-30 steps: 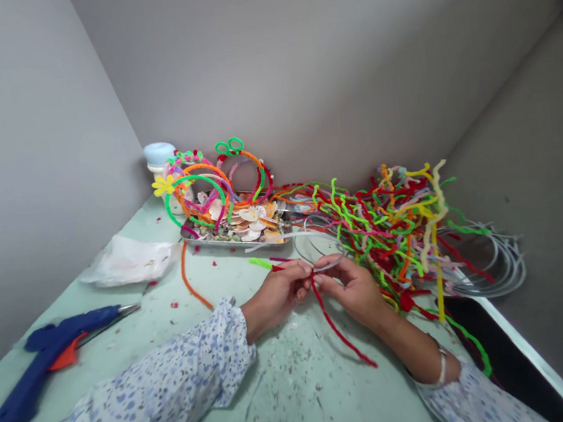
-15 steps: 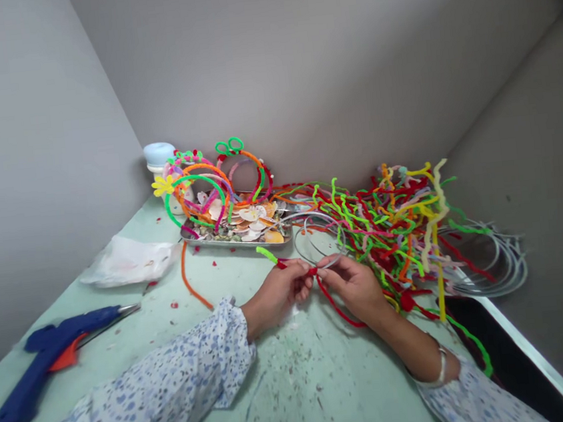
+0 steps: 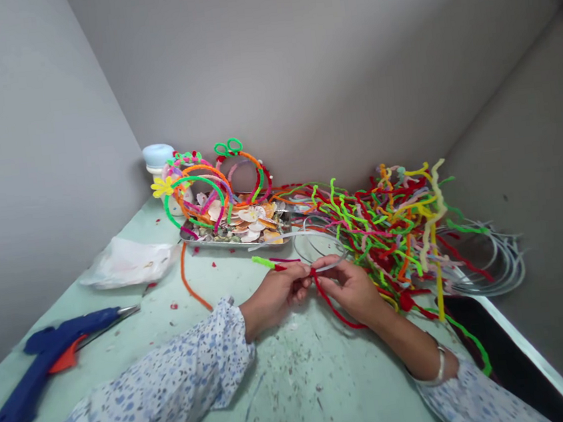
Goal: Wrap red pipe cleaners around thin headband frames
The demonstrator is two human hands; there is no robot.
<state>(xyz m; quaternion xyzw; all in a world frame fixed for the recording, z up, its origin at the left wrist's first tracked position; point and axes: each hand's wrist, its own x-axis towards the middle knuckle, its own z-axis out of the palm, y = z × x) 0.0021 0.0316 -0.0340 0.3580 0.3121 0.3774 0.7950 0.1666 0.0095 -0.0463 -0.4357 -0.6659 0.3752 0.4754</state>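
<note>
Both hands meet over the middle of the table around a thin clear plastic hoop (image 3: 314, 232), one end of which is wrapped in pipe cleaner. My left hand (image 3: 278, 296) is closed, pinching the wrapped part; a lime-green tip (image 3: 263, 262) with red behind it pokes out past its fingers. Beside that tip a short magenta length shows. My right hand (image 3: 354, 290) is closed too, thumb and fingers at the bare hoop just right of the wrapping. From between the hands a red pipe cleaner (image 3: 332, 307) hangs in a loop under my right hand.
Behind stands a metal tray (image 3: 225, 246) of shells, with several pipe-cleaner headbands (image 3: 197, 173) and a blue-lidded jar (image 3: 159, 155). A pile of pipe cleaners (image 3: 388, 226) and coiled clear hoops (image 3: 505, 261) lie right. At left are a blue glue gun (image 3: 68, 334) and plastic bag (image 3: 128, 260).
The hoop has turned a little, its free end now lower, in front of the tray. A magenta length shows by the green tip, which has shifted slightly left. Both hands keep nearly the same place.
</note>
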